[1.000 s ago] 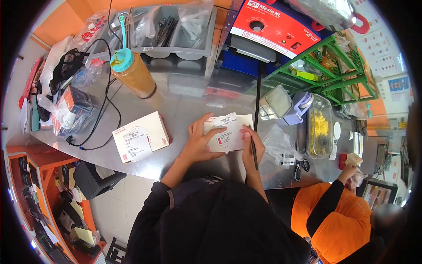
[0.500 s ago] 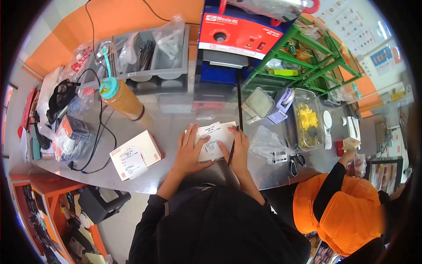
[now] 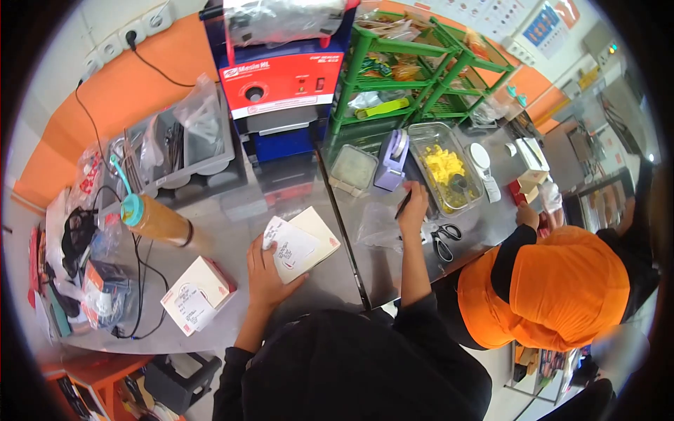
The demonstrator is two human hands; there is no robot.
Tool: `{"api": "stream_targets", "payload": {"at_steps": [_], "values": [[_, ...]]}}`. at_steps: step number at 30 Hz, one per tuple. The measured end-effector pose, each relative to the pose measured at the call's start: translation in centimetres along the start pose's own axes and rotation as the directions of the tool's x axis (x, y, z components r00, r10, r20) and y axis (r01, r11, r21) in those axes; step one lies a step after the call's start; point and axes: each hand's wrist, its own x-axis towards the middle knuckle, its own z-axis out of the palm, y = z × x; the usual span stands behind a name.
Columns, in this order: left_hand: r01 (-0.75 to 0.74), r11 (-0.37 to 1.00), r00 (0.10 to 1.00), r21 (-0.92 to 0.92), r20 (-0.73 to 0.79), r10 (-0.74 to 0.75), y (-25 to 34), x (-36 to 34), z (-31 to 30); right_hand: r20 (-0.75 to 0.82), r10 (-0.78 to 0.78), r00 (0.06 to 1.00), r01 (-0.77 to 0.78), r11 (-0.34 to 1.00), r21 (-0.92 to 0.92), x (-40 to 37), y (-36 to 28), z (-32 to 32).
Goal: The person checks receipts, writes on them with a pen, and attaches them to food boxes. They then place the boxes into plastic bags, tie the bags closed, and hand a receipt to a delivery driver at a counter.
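My left hand (image 3: 268,275) grips the near left side of a small white box (image 3: 321,231), its fingertips at the edge of a printed paper slip (image 3: 293,245) on the lid. My right hand (image 3: 414,208) is reached out to the right, closed around a black pen (image 3: 403,204). Just beyond that hand stands a purple tape dispenser (image 3: 390,165). A clear plastic bag (image 3: 377,226) lies beside my right wrist. Further left is a second white box (image 3: 214,281) with its own printed slip (image 3: 188,309).
Black scissors (image 3: 444,242) and a clear tub of yellow pieces (image 3: 449,200) lie right. A drink bottle (image 3: 158,221), grey cutlery tray (image 3: 203,165), red cup sealer (image 3: 281,84) and green rack (image 3: 400,70) stand behind. A person in orange (image 3: 562,281) works at right.
My right hand has left the box and moved right with the pen, towards the tape dispenser. My left hand stays at the box, which now sits turned. The view has swung right.
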Motion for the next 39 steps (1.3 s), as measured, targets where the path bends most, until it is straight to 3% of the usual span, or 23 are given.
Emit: {"api": "stream_targets", "payload": {"at_steps": [1,5,8,9,11,14,18,22,25,28,31,34,36,38,39], "values": [[-0.004,1.000,1.000,-0.005,0.002,0.004,0.1,-0.2,0.1,-0.005,-0.202,0.979,0.186,0.910,-0.371,0.9,1.9,-0.2],[0.021,1.000,1.000,0.023,-0.023,-0.021,0.1,-0.6,0.6,0.055,-0.041,0.998,0.064,0.841,-0.536,2.2,4.7,1.0],[0.023,0.999,1.000,0.043,-0.019,-0.023,-0.1,-0.5,0.8,-0.110,-0.103,0.989,0.090,0.990,-0.113,4.9,4.4,2.4],[0.016,0.999,1.000,0.046,-0.010,-0.015,-0.2,-0.6,0.8,-0.063,0.059,0.996,-0.060,0.998,-0.012,5.6,4.0,3.0],[0.036,0.998,0.999,0.059,0.026,-0.038,-0.3,-0.6,0.9,0.076,0.359,0.930,-0.367,0.916,0.162,6.6,2.4,4.4],[0.040,0.995,0.998,0.089,0.045,-0.044,-0.3,-0.6,1.0,0.189,0.533,0.825,-0.557,0.708,0.435,7.6,2.5,5.7],[0.075,0.988,0.995,0.133,0.061,-0.083,0.0,-0.6,1.2,0.152,0.518,0.841,-0.483,0.596,0.642,5.9,0.7,3.8],[0.084,0.990,0.994,0.116,0.055,-0.091,-0.1,-0.7,1.5,0.166,0.555,0.815,-0.504,0.539,0.674,3.4,1.3,4.4],[0.079,0.989,0.995,0.125,0.058,-0.087,-0.1,-0.5,1.4,0.111,0.543,0.832,-0.405,0.460,0.790,2.5,1.5,5.7],[0.071,0.990,0.995,0.120,0.054,-0.078,-0.1,-0.4,1.3,0.003,0.563,0.827,-0.415,0.606,0.679,2.2,1.9,7.1],[0.075,0.992,0.995,0.098,0.056,-0.081,0.2,-1.7,1.0,-0.073,0.622,0.779,-0.549,0.734,0.400,1.0,5.2,8.9],[0.056,0.992,0.998,0.110,-0.006,-0.055,-0.4,-1.0,1.4,-0.088,0.446,0.891,-0.320,0.753,0.575,-0.9,2.1,5.9],[0.073,0.990,0.997,0.118,-0.002,-0.074,-0.1,-0.5,1.2,0.342,0.327,0.881,-0.472,0.554,0.686,-3.3,-3.9,1.0],[0.071,0.992,0.997,0.104,-0.014,-0.070,-0.2,-0.3,1.2,0.739,0.127,0.662,-0.671,0.540,0.508,-6.2,-8.0,-1.7],[0.070,0.993,0.997,0.098,-0.018,-0.069,-0.2,-0.3,1.3,0.819,0.080,0.568,-0.702,0.567,0.431,-7.9,-9.8,-2.2]]}}
